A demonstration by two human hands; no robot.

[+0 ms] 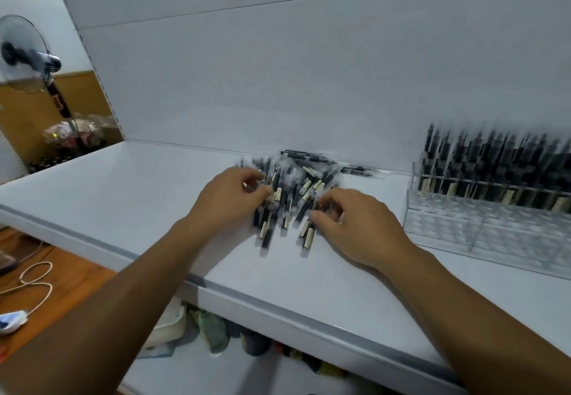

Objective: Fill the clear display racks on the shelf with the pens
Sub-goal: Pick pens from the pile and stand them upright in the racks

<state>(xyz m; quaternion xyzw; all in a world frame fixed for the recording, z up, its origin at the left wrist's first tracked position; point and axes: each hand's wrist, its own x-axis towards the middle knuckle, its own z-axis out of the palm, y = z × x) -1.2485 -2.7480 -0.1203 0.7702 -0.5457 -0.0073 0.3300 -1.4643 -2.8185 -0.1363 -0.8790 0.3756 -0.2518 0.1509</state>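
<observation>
One smooth white shelf [123, 209]. At its right stands one clear plastic rack [482, 228], stepped, with dark pens [494, 163] upright in the back rows only. One loose pile [290, 197] of them lies mid-shelf by the back panel, too blurred to count. Two hands, apart: left hand [234, 200] and right hand [355, 224], fingers curled, each pinching pens at the pile's edges.

Light: even, cool, rather dim
Shadows: soft, faint
Blur: motion smear on pens [287, 197], rack [482, 212]
Edges: wide-angle bowing
</observation>
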